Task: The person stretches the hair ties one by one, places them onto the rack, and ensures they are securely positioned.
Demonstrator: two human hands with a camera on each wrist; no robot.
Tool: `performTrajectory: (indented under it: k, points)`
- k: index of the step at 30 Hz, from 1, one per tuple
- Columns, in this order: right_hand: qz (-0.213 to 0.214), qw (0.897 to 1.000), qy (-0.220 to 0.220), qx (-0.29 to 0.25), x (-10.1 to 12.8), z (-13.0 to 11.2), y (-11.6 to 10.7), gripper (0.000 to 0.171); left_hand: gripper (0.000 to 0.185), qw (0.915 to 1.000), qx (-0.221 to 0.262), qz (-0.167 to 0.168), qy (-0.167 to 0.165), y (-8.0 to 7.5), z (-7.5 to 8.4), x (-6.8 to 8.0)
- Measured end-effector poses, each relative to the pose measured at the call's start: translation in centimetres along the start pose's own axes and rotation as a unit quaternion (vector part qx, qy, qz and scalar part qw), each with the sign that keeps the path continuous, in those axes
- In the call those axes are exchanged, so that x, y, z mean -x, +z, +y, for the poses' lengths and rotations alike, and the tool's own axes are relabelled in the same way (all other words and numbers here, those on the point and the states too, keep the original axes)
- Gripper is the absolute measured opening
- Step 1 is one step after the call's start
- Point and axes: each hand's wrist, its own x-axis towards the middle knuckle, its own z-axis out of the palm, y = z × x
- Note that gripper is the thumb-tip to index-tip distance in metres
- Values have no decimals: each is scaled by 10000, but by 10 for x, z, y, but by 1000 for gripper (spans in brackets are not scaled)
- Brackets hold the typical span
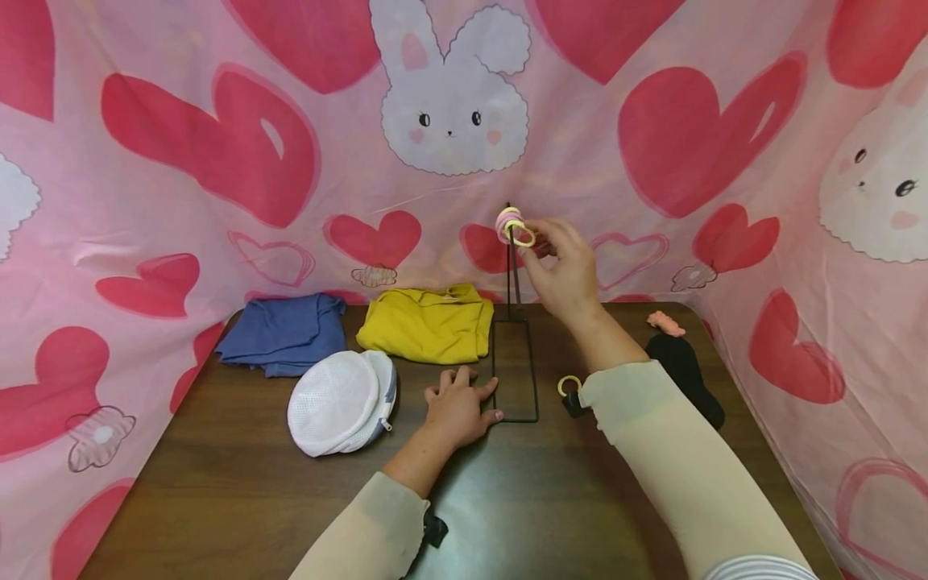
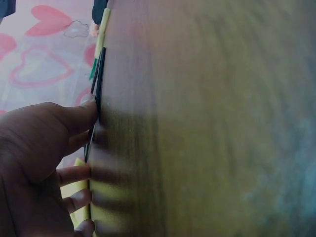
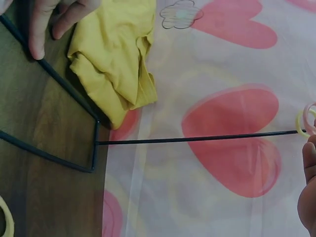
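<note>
Beige sleeves (image 1: 689, 451) reach in from five and seven o'clock. At twelve, the right hand (image 1: 565, 270) pinches a yellow ring (image 1: 527, 245) between thumb and fingertips, at the top of a black wire stand (image 1: 532, 366). Pink and yellow rings (image 1: 502, 224) cluster there, plain and round in section. Below them, a thin rod rises from the stand's flat rectangular base. The left hand (image 1: 457, 409) lies at the base's eight o'clock, its fingers spread, thumb and index finger touching the wire.

Around the base, a loose yellow ring (image 1: 569, 383) sits near three o'clock, with a black item (image 1: 681, 379) farther out, partly behind the sleeve. A peach-coloured piece (image 1: 665, 324) lies between two and three, folded yellow cloth (image 1: 428, 326) at ten, folded blue cloth (image 1: 283, 334) and a white mesh bag (image 1: 337, 403) around nine. Dark brown wood grain covers the table (image 1: 217, 475), with a sheen toward six. Pink fabric (image 1: 565, 161) printed with red hearts and white rabbits hangs behind and at both sides.
</note>
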Motion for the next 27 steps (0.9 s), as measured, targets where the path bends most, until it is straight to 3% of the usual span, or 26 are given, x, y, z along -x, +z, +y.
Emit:
performTrajectory:
  k: [7,14,27]
  points:
    - [134,9997,-32,-195,18,1,-5,33,63,10000,-3,15,35,0,1,0]
    - [107,9991,-308,-260,34,-18,-15,29,63,10000,27,66,48,-1,0,0]
    - [-224,9995,-205,-65,69,2,-34,29,62,10000,47,25,39,-4,2,1]
